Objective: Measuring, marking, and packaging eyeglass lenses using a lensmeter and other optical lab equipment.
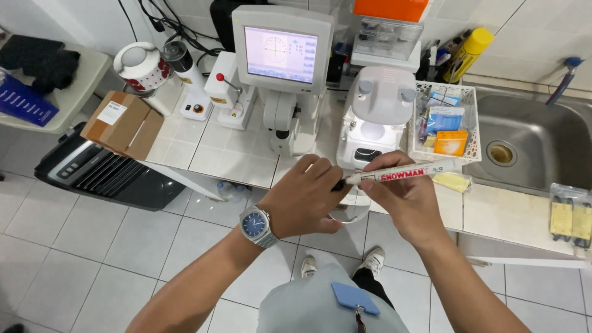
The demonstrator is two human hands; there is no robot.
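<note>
Both forearms were bare, with no sleeves reaching the wrists. The left wrist wore a steel wristwatch (254, 226) with a round blue dial and a metal link bracelet. The torso was covered by a pale grey-green top (320, 305), a blue badge holder (354, 298) hanging at the chest. Dark trousers (369, 280) ended in white sneakers (374, 259).

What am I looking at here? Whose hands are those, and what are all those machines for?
The camera sits on a person's head and looks down, so you see their own arms and shoes. The left hand, with a blue wristwatch, holds a clear round lens. The right hand holds a white marker pen with its tip at the lens. On the tiled counter stand a machine with a screen, a white machine, a basket of small packets and a cardboard box. A metal sink is on the right.
</note>
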